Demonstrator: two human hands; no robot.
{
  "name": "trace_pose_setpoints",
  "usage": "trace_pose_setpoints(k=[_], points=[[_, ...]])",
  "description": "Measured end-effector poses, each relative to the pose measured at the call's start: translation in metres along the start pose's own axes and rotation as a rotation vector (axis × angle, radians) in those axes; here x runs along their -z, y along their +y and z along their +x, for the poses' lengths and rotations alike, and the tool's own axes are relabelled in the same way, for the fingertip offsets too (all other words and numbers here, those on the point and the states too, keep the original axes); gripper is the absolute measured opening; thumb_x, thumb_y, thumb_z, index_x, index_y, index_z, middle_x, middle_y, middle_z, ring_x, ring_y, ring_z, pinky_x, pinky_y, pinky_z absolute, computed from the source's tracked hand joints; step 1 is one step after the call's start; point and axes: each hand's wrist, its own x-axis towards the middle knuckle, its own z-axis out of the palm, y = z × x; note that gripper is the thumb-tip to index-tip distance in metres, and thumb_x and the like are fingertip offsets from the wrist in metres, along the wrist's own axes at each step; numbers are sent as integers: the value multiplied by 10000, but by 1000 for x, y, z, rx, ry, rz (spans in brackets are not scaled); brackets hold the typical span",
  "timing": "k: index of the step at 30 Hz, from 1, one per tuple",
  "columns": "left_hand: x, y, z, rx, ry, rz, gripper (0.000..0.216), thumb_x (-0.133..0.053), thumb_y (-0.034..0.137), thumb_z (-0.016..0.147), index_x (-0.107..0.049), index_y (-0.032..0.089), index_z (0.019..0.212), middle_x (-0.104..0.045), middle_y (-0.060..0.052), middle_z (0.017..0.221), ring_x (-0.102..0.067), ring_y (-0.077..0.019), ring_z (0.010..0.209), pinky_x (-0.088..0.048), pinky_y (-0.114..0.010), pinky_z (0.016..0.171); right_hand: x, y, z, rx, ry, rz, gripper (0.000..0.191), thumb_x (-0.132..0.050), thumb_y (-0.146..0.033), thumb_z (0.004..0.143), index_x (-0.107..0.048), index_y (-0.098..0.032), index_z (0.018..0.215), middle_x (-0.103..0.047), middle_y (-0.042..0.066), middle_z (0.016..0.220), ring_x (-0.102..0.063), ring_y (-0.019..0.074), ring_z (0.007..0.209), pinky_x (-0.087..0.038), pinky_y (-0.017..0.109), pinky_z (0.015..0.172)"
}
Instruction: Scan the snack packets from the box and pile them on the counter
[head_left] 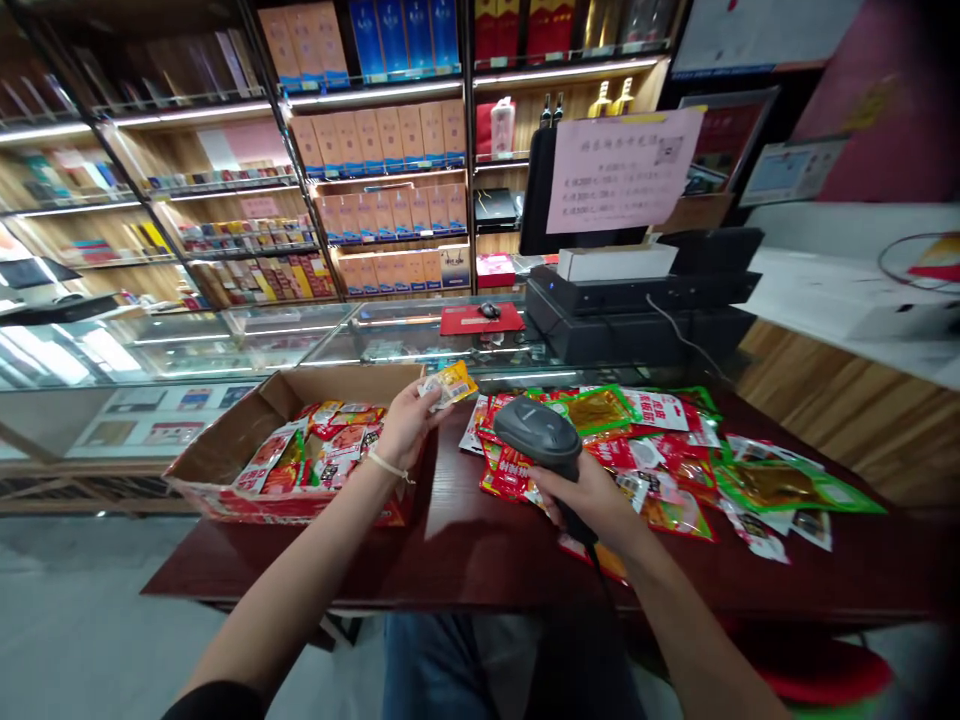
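My left hand [409, 418] is raised above the dark red table [465, 560], its fingers closed on a small yellow snack packet [448, 384]. My right hand [592, 498] grips the handle of a dark grey barcode scanner [538, 432], whose head points toward that packet. Just left of my left hand stands an open cardboard box [225, 450] holding several red and green snack packets. Under and to the right of the scanner, a spread of red, green and yellow snack packets [675, 450] covers the tabletop.
A black cash register [637, 300] with a pink paper notice [622, 170] stands behind the table. A glass display counter [247, 345] runs left, with a red mouse pad [480, 318]. Shelves of boxed goods [390, 180] fill the back wall. A red stool [817, 670] sits lower right.
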Motion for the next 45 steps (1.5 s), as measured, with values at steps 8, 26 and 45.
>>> trace_pose_setpoints(k=[8, 26, 45], points=[[-8, -85, -15, -304, 65, 660, 185, -529, 202, 880, -576, 195, 1058, -698, -71, 1052, -676, -190, 953, -525, -316, 849, 28, 14, -4, -3, 103, 111, 379, -734, -477, 766, -456, -227, 825, -521, -81, 519, -467, 92, 364, -379, 218, 357], [12, -143, -31, -238, -440, 1161, 630, -531, 453, 908, -407, 188, 1466, -350, -139, 1547, -224, -279, 1475, -196, -520, 1190, 30, 24, 2, -97, 128, 121, 389, -758, -487, 726, -493, -224, 836, -525, -76, 506, -463, 96, 376, -392, 214, 361], [114, 68, -13, -523, 135, 1021, 242, -603, 289, 855, -683, 185, 1059, -699, -69, 1034, -639, -183, 911, -495, -285, 851, -58, -34, 62, 12, -128, 75, 387, -763, -481, 725, -489, -208, 740, -525, -46, 506, -476, 97, 365, -390, 219, 346]])
